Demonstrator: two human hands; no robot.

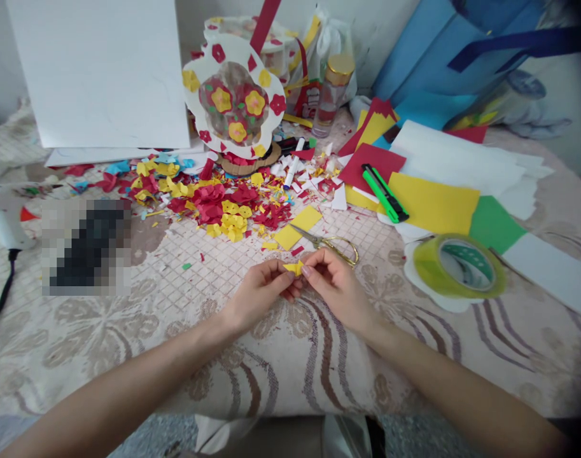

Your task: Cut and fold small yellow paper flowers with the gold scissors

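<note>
The patterned tablecloth (290,359) carries a broad heap of paper flowers (212,198) and scraps, so a small piece dropped there could easily be lost among others of the same yellow. The right hand (336,284) and left hand (261,284) both work close in front of the gold-handled scissors (317,242); a careless forward push of the right knuckles might nudge them, or slide their blades across the yellow strip (306,219) beneath. The folded yellow paper (294,268) looks thin and tiny: uneven pulling could tear it, too hard a pinch could crease it in the wrong place, and a loose one could let it slip.

As for position, the folded yellow paper sits between the two hands, touching the fingertips of both. Each hand is closed to a narrow pinch, the left on its left part, the right at its right end. The scissors and strip lie just beyond.
</note>
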